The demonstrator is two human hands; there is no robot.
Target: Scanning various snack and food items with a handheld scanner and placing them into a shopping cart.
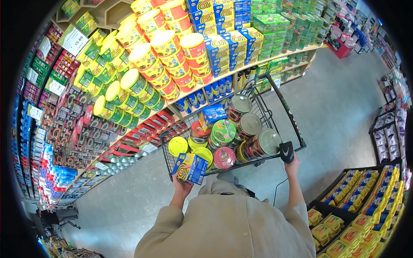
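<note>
My left hand [182, 185] holds a blue and yellow cardboard box [191, 168] with a spiral print, at the near left corner of a black wire shopping cart [222, 170]. Around a black scanner-like device [286, 152] at the cart's right side, my right hand [292, 165] is closed. Inside the cart stand several round tubs and jars: a yellow-lidded tub [177, 146], a green-lidded jar [223, 131], a pink-lidded tub [224, 158] and a jar with a clear lid [269, 142]. Another blue and yellow box [213, 116] lies among them, towards the far side.
A long wooden shelf [226, 73] beyond the cart carries stacked yellow and red tubs [193, 48], green tubs [116, 111] and spiral-printed boxes [216, 53]. Packaged goods hang at the left. Black racks with yellow jugs [358, 225] stand at the lower right. Grey floor [342, 93] shows between them.
</note>
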